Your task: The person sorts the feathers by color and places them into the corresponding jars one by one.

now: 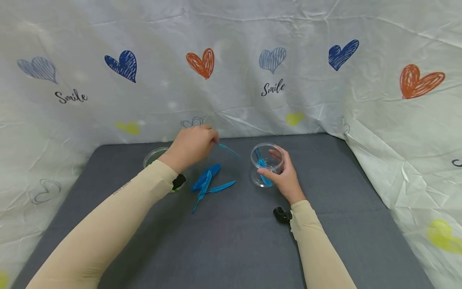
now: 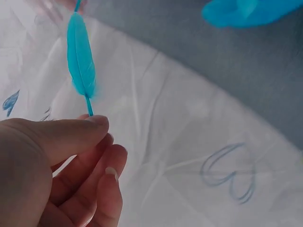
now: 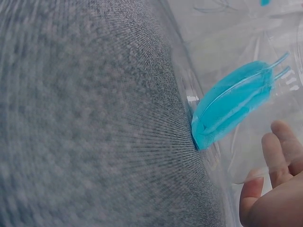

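A slim blue feather (image 1: 228, 149) is pinched by its quill between the thumb and fingers of my left hand (image 1: 193, 145), raised over the back of the table. In the left wrist view the feather (image 2: 81, 56) points away from the fingertips. My right hand (image 1: 287, 176) grips a clear plastic jar (image 1: 254, 173) from its right side, thumb in front. Inside that jar blue feathers (image 3: 234, 101) lean with their quills up. Between the hands, more blue feathers (image 1: 205, 186) lie loosely piled on the grey tabletop.
Partly behind my left forearm stands another clear round container (image 1: 147, 157), its contents mostly hidden. A wrist camera (image 1: 282, 215) sits at my right wrist. White cloth (image 1: 231, 88) printed with hearts hangs behind the table (image 1: 245, 245) and along its sides.
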Demonstrator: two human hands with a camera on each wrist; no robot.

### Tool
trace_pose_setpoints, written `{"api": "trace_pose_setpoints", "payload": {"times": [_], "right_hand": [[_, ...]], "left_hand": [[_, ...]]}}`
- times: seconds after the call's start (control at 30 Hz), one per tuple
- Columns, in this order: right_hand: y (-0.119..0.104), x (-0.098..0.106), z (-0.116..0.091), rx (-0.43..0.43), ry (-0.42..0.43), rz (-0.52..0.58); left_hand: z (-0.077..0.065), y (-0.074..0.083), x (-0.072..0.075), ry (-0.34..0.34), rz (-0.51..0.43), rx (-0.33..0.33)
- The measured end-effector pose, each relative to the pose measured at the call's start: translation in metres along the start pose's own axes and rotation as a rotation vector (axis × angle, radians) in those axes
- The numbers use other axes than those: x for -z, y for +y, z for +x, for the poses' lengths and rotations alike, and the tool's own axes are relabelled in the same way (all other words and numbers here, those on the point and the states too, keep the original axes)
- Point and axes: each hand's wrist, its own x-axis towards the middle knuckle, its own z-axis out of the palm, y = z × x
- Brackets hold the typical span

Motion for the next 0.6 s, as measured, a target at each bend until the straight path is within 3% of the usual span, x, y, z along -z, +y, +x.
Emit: {"api": "trace_pose_setpoints", "payload": {"times": [0.13,0.27,0.6], "right_hand": [[0.000,0.000,-0.002,-0.004,0.001,0.001],[0.001,0.001,-0.004,-0.011,0.006,0.007],[-0.002,0.000,-0.002,0.006,0.008,-0.015]], "left_hand": [[0.008,0.006,0.011,0.063,0.018,-0.005],[0.016,0.020,0.018,0.076,0.013,-0.034],[0.034,0.048,0.016,0.123,0.072,-0.101]]}}
